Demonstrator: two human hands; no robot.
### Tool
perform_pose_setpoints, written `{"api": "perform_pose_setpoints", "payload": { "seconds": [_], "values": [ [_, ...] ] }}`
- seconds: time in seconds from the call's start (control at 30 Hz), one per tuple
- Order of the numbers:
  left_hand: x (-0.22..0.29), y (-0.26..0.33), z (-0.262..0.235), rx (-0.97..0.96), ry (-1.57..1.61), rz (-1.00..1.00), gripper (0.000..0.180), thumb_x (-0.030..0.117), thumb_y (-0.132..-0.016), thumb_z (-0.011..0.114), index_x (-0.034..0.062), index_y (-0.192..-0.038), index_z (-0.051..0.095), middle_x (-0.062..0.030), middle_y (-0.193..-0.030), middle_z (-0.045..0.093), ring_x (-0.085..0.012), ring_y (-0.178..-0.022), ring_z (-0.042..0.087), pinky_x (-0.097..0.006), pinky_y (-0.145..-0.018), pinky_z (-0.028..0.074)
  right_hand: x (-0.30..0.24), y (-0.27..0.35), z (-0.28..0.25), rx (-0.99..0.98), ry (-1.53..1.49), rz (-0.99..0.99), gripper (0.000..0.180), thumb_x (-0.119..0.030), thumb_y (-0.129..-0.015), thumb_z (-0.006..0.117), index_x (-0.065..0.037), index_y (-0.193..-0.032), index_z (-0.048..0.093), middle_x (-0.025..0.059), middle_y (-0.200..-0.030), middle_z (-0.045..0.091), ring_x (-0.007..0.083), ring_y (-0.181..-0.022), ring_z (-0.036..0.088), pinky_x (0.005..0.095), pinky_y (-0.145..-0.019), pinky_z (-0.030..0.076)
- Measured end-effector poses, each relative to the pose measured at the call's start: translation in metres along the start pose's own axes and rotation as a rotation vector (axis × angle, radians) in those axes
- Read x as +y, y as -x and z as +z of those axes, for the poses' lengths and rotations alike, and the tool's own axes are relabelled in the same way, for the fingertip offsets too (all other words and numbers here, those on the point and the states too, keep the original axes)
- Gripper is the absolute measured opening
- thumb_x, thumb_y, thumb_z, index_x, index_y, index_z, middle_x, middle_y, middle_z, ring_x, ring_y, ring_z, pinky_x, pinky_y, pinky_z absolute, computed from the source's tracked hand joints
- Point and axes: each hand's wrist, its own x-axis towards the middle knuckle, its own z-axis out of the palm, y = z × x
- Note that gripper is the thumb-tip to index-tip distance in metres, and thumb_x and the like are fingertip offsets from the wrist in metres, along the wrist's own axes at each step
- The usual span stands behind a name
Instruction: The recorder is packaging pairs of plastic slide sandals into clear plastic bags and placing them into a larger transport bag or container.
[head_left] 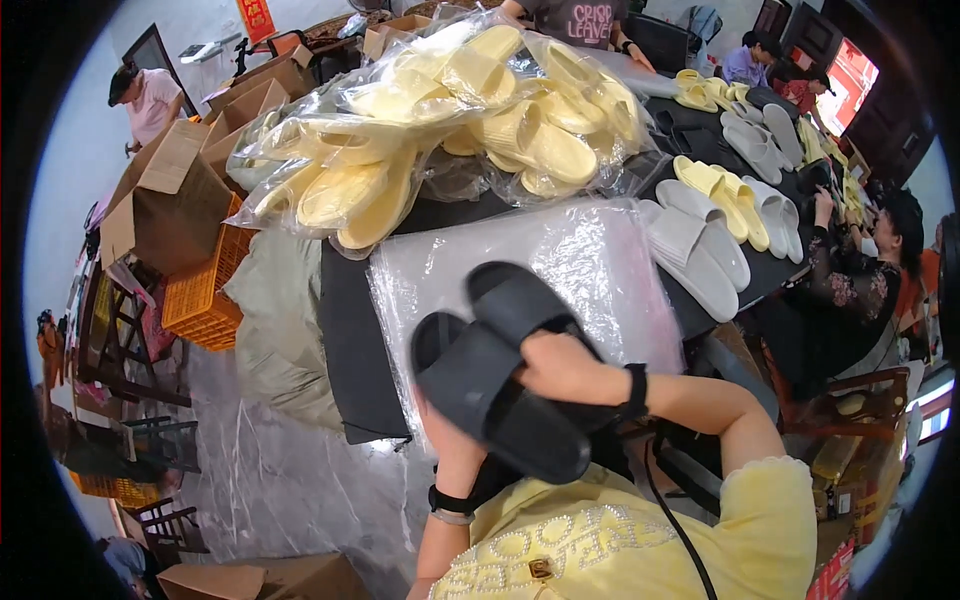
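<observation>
In front of my chest is a pair of black slide sandals (485,385), one overlapping the other. My left hand (447,437) supports the nearer slide from its left side, its fingers partly hidden behind it. Closed on the other slide (522,298) is my right hand (570,368), gripping near its strap. Just beyond the slides, a stack of clear plastic bags (530,240) lies flat on the black-covered table.
Beyond the bags rises a pile of bagged yellow slides (470,120). Grey slides (695,255) and yellow slides (730,200) line the table's right part. At left are cardboard boxes (175,200) and an orange crate (205,290). Other people work around the table.
</observation>
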Motion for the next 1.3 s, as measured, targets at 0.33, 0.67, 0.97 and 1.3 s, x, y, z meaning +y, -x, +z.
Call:
{"api": "perform_pose_setpoints", "payload": {
  "seconds": [0.33, 0.67, 0.97, 1.3],
  "values": [
    [0.004, -0.010, 0.005, 0.025, -0.569, 0.127, 0.059, 0.029, -0.090, 0.044, -0.0044, -0.136, 0.029, -0.0228, -0.145, 0.022, -0.0366, -0.135, 0.019, -0.046, -0.109, 0.016, 0.105, 0.029, -0.078, 0.550, 0.133, 0.365, 0.026, -0.016, -0.074, 0.062, 0.007, -0.085, 0.058, 0.0277, -0.088, 0.058, 0.0437, -0.084, 0.056, 0.0472, -0.074, 0.045],
    [0.001, -0.004, 0.002, 0.063, -0.436, 0.330, 0.046, 0.028, -0.085, 0.049, 0.0044, -0.124, 0.049, -0.0134, -0.131, 0.046, -0.0316, -0.127, 0.032, -0.047, -0.107, 0.014, -0.027, -0.066, -0.002, 0.058, -0.014, -0.108, 0.033, -0.022, -0.075, 0.062, 0.009, -0.087, 0.058, 0.0282, -0.094, 0.059, 0.0436, -0.089, 0.058, 0.0453, -0.077, 0.048],
    [0.013, -0.008, 0.002, 0.094, -0.318, 0.237, 0.049, 0.028, -0.084, 0.050, 0.0014, -0.125, 0.048, -0.0154, -0.131, 0.045, -0.0352, -0.128, 0.030, -0.047, -0.108, 0.012, 0.038, 0.011, -0.069, 0.449, -0.227, -0.216, 0.035, -0.014, -0.083, 0.062, -0.004, -0.115, 0.054, 0.0131, -0.112, 0.051, 0.0227, -0.093, 0.057, 0.0315, -0.081, 0.047],
    [-0.001, -0.007, 0.006, 0.060, -0.350, 0.202, 0.054, 0.031, -0.083, 0.053, 0.0002, -0.126, 0.045, -0.0161, -0.134, 0.042, -0.0361, -0.129, 0.027, -0.043, -0.109, 0.011, 0.130, 0.138, -0.051, 0.637, -1.052, 0.467, 0.039, -0.032, -0.097, 0.040, -0.001, -0.116, 0.056, 0.0034, -0.098, 0.061, 0.0117, -0.087, 0.056, 0.0255, -0.080, 0.044]
  ]
}}
